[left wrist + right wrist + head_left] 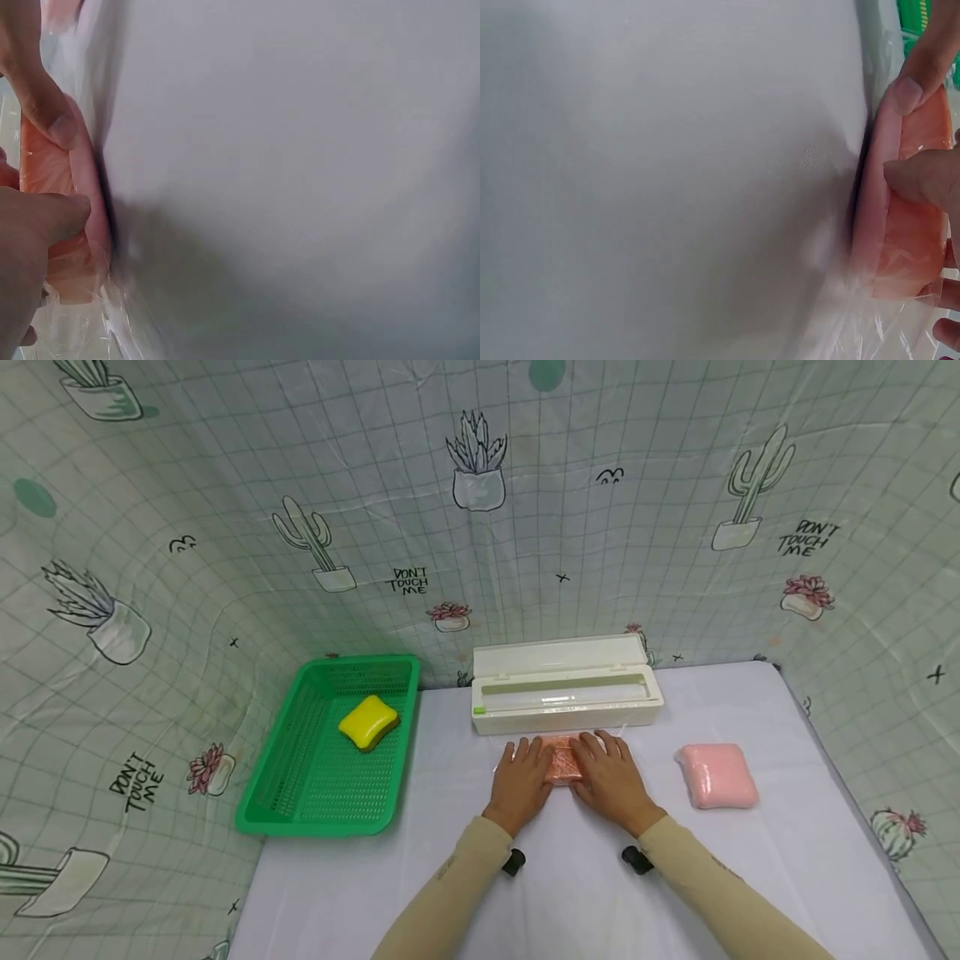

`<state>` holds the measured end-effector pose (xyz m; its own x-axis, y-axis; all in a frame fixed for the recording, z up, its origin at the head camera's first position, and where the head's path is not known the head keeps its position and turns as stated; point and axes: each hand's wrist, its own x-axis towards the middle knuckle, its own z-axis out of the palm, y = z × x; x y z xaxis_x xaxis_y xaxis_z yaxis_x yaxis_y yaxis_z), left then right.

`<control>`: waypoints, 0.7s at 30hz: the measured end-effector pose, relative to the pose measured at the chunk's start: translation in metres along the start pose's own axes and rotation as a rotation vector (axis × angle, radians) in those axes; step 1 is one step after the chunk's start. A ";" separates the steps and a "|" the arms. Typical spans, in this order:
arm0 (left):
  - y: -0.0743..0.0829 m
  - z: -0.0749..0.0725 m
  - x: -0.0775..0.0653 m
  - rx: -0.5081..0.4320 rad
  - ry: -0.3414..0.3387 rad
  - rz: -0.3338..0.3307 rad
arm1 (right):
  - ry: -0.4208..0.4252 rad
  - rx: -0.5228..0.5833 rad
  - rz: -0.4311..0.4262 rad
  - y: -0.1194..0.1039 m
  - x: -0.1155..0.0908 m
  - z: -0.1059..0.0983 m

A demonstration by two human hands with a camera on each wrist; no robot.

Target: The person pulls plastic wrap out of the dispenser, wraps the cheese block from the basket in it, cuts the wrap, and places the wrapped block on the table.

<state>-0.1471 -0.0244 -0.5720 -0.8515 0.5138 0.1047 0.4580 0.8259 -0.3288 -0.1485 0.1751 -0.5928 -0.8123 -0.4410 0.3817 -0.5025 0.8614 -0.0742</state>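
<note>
An orange and pink sponge (562, 762) lies on the table in clear cling film, between both hands. My left hand (519, 783) grips its left part, and my right hand (613, 783) holds the right part. Both thumbs sit along the near edge of the sponge (88, 176) in the left wrist view, with fingers over its top and far side. Loose, wrinkled cling film (877, 322) spreads from its end in the right wrist view. Much of the sponge's top is covered by the hands.
Behind the hands stands a white cling film dispenser (566, 722) with its lid raised. A green basket (318, 827) at the left holds a yellow sponge (368, 721). To the right lies a pink sponge (720, 776). A patterned curtain (525, 585) encloses the white table (570, 910).
</note>
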 end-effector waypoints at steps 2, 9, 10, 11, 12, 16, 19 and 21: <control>-0.001 0.001 0.001 -0.015 -0.005 -0.005 | -0.009 -0.003 0.005 0.000 0.002 0.000; -0.002 0.006 0.003 -0.050 0.001 -0.009 | -0.072 -0.001 0.036 -0.001 0.008 -0.001; -0.003 0.006 0.004 -0.055 0.006 -0.009 | -0.077 -0.002 0.038 -0.001 0.008 -0.001; -0.003 0.007 0.004 -0.060 0.011 -0.009 | -0.081 -0.003 0.038 -0.001 0.009 -0.002; -0.003 0.008 0.004 -0.065 0.015 -0.008 | -0.085 -0.005 0.037 0.000 0.009 -0.001; -0.006 0.012 0.004 -0.131 0.042 -0.013 | -0.082 0.004 0.032 0.001 0.009 -0.002; -0.011 0.015 0.004 -0.248 0.079 -0.068 | -0.072 0.022 0.037 0.002 0.008 -0.003; -0.017 0.017 0.004 -0.349 0.128 -0.145 | -0.071 0.042 0.044 0.002 0.007 -0.004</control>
<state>-0.1624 -0.0399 -0.5819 -0.8853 0.3923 0.2497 0.4129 0.9101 0.0341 -0.1536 0.1751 -0.5866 -0.8523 -0.4207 0.3108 -0.4763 0.8698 -0.1289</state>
